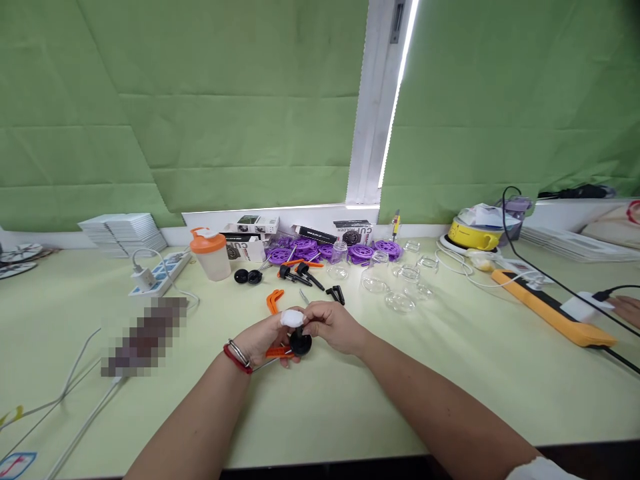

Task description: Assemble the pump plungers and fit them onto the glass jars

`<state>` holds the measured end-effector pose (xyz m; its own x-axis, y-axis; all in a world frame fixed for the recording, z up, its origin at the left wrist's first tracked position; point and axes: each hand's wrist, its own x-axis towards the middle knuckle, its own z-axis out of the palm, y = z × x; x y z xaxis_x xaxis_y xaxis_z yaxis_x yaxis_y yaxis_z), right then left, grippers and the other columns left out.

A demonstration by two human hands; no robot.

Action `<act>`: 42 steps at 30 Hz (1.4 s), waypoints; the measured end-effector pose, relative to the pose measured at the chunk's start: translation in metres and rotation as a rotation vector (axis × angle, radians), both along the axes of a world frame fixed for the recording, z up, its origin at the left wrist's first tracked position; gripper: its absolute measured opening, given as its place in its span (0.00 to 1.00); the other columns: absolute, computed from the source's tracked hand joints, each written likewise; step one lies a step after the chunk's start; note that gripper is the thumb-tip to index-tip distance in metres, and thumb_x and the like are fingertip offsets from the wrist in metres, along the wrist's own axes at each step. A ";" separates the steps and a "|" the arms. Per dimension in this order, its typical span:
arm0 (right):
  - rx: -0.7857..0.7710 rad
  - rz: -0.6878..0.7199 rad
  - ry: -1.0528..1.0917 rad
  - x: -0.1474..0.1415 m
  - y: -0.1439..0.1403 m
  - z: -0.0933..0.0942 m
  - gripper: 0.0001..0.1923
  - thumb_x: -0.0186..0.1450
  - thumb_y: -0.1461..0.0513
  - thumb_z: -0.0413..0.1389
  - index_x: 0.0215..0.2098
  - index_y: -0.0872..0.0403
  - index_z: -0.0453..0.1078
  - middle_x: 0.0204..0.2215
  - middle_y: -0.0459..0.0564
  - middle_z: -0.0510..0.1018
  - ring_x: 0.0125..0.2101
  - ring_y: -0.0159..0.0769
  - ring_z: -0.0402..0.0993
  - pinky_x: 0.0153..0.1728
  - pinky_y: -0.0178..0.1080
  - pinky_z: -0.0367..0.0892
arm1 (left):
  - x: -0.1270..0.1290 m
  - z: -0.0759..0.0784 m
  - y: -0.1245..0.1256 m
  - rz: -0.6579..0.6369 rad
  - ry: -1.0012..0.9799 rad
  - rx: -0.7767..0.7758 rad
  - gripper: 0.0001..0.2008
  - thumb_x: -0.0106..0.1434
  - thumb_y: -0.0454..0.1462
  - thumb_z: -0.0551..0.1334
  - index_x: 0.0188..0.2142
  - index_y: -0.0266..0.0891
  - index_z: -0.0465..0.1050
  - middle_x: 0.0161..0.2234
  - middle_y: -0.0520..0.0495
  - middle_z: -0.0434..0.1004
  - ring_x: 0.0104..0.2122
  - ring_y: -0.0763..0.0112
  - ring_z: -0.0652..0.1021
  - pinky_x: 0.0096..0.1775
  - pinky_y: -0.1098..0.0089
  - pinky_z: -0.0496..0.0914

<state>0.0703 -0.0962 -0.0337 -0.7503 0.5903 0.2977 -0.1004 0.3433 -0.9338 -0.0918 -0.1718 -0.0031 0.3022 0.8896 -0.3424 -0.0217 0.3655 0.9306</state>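
Observation:
Low over the table, my left hand [265, 339] is closed round a black round cap-like part [301, 345] with an orange strip [278, 352] and a thin metal rod by it. A white wrap [292, 319] covers the tip of my left thumb. From the right, my right hand [333, 325] pinches at the top of the same black part; its fingertips partly hide the spot. Just beyond lie bent orange pieces [274, 301], a pair of black angled pieces [336, 294], black stemmed parts [303, 273] and two black round caps [248, 276].
Clear glass jars [401, 302] stand right of centre. Behind are purple discs [361, 253] and small boxes [245, 249]. An orange-lidded shaker [210, 257] and white power strip [165, 272] stand left. An orange power strip [555, 308], cables and another person's hand [629, 311] are right.

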 end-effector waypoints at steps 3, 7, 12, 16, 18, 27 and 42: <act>-0.115 0.034 0.021 -0.001 0.000 -0.001 0.03 0.53 0.66 0.58 0.28 0.53 0.73 0.27 0.44 0.70 0.26 0.29 0.67 0.30 0.34 0.64 | -0.001 -0.001 0.001 -0.006 -0.008 0.001 0.12 0.57 0.45 0.55 0.38 0.42 0.64 0.32 0.48 0.71 0.23 0.68 0.75 0.20 0.73 0.63; -0.241 0.045 0.028 -0.002 -0.001 -0.001 0.03 0.52 0.63 0.59 0.26 0.55 0.72 0.24 0.44 0.72 0.22 0.28 0.67 0.27 0.34 0.64 | -0.002 -0.002 0.002 -0.029 -0.025 0.004 0.13 0.57 0.46 0.56 0.38 0.42 0.64 0.36 0.46 0.72 0.23 0.69 0.75 0.20 0.74 0.63; -0.271 0.005 0.028 -0.003 -0.001 0.000 0.07 0.50 0.61 0.61 0.26 0.57 0.73 0.21 0.44 0.73 0.21 0.27 0.66 0.26 0.34 0.64 | -0.003 -0.002 0.004 -0.054 -0.042 0.000 0.13 0.57 0.45 0.55 0.40 0.42 0.64 0.39 0.45 0.72 0.23 0.69 0.75 0.20 0.73 0.63; -0.321 -0.008 0.059 -0.004 -0.001 -0.002 0.07 0.49 0.61 0.62 0.25 0.57 0.74 0.21 0.44 0.74 0.21 0.27 0.66 0.27 0.34 0.64 | -0.003 -0.002 0.004 -0.054 -0.037 -0.006 0.16 0.57 0.45 0.54 0.43 0.43 0.64 0.38 0.44 0.73 0.23 0.67 0.75 0.21 0.72 0.63; -0.340 -0.009 0.066 -0.005 -0.001 -0.003 0.07 0.49 0.62 0.62 0.25 0.57 0.74 0.21 0.44 0.74 0.21 0.26 0.66 0.27 0.34 0.64 | -0.003 -0.002 0.004 -0.055 -0.037 -0.011 0.19 0.56 0.46 0.55 0.46 0.44 0.63 0.37 0.44 0.73 0.23 0.67 0.75 0.21 0.72 0.63; -0.225 0.008 0.106 -0.004 0.000 -0.007 0.05 0.52 0.62 0.61 0.27 0.56 0.74 0.25 0.45 0.75 0.27 0.30 0.69 0.33 0.36 0.65 | -0.003 -0.003 0.004 -0.031 -0.030 -0.015 0.14 0.56 0.47 0.56 0.38 0.42 0.63 0.32 0.47 0.70 0.22 0.67 0.75 0.20 0.72 0.62; -0.229 0.065 0.071 -0.002 0.003 -0.006 0.08 0.52 0.60 0.63 0.29 0.55 0.73 0.28 0.46 0.77 0.32 0.35 0.72 0.39 0.39 0.65 | -0.004 -0.006 0.005 -0.015 -0.004 -0.025 0.16 0.55 0.48 0.56 0.38 0.42 0.62 0.31 0.47 0.70 0.23 0.65 0.76 0.19 0.73 0.63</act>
